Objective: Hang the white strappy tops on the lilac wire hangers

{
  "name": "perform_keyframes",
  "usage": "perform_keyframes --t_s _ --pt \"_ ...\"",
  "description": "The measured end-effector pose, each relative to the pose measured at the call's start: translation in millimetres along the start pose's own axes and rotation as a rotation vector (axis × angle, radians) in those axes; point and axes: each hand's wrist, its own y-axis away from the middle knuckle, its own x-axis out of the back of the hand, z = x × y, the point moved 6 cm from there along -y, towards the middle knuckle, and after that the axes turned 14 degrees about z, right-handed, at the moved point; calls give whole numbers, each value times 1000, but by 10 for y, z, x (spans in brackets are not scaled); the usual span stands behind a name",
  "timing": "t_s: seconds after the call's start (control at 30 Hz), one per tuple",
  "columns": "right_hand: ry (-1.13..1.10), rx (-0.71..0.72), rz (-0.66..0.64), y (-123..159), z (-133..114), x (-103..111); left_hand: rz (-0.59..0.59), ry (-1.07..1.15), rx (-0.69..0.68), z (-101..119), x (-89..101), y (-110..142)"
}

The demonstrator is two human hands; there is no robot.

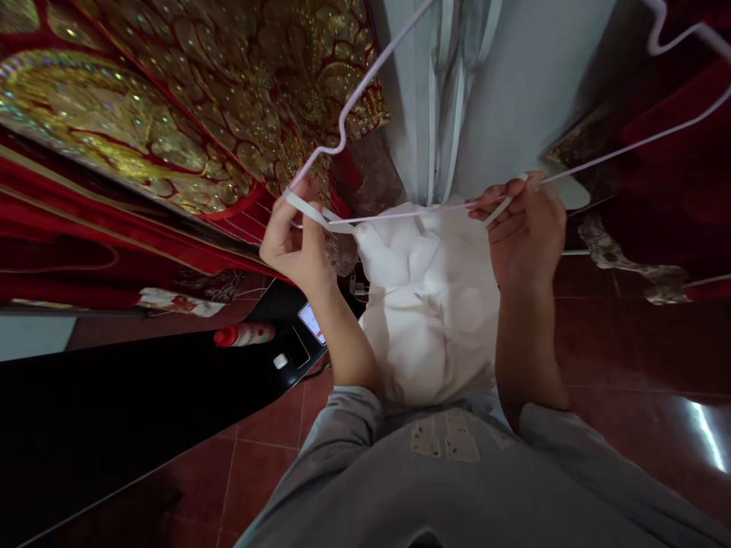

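A thin pale pink clothes hanger (419, 212) stretches across in front of me, its sloping sides running up out of view. My left hand (302, 243) is closed at the hanger's left corner, with a white strap (305, 207) looped around its fingers and the wire. Around the lower bar and the end of another white strap (498, 211), the fingers of my right hand (525, 224) are curled. Below the bar, between my forearms, a white garment (434, 304) hangs in loose folds. How the straps join the garment is partly hidden.
Red costumes with gold sequins (188, 114) hang at the left, and dark red cloth (674, 190) is at the right. A black table (142, 411) holds a red-capped bottle (245, 335), a phone (311, 323) and a small white case (280, 361). White straps hang ahead against a grey surface (525, 84).
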Motion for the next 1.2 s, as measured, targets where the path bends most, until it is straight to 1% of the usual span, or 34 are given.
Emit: perform_keyframes --t_s 0.07,0.1,0.17,0.3,0.43,0.5,0.53,0.6,0.7,0.83,0.87,0.9,0.97,1.0,1.03,1.07,1.13,1.2 --pt "-16 -16 -39 7 17 -14 -27 49 -54 68 -56 -53" --pt "-18 -18 -50 7 24 -13 -50 69 -57 92 -82 -74" --pt "-13 -15 -57 2 30 0 -82 64 -20 121 -113 -114" --pt "21 -9 -54 -9 10 29 -103 -18 97 203 -144 -191" --pt "18 1 -41 -13 -23 20 -91 -99 331 246 -148 -269" --pt "-4 6 -38 -20 -24 9 -124 -166 407 256 -157 -296" --pt "-7 7 -41 -26 -19 4 -151 -201 417 268 -171 -308" --pt "13 12 -57 -42 -3 -1 -212 -257 410 307 -222 -319" --pt "42 37 -64 -71 7 17 -303 -279 401 404 -360 -297" --pt "42 33 -79 -75 31 38 -336 -288 462 504 -501 -260" --pt "38 30 -83 -68 36 40 -360 -297 450 516 -532 -256" --pt "34 32 -82 -59 36 41 -408 -308 409 529 -572 -251" --pt "27 46 -71 -44 25 47 -525 -307 274 552 -661 -230" --pt "29 53 -61 -41 18 53 -557 -284 215 559 -693 -220" --pt "30 61 -46 -41 9 62 -552 -247 184 555 -707 -219" --pt "34 66 -29 -46 2 72 -515 -200 189 537 -702 -225" --pt "35 80 2 -63 -14 96 -422 -103 267 458 -656 -238" --pt "36 94 9 -81 -22 113 -375 -42 334 347 -584 -235"
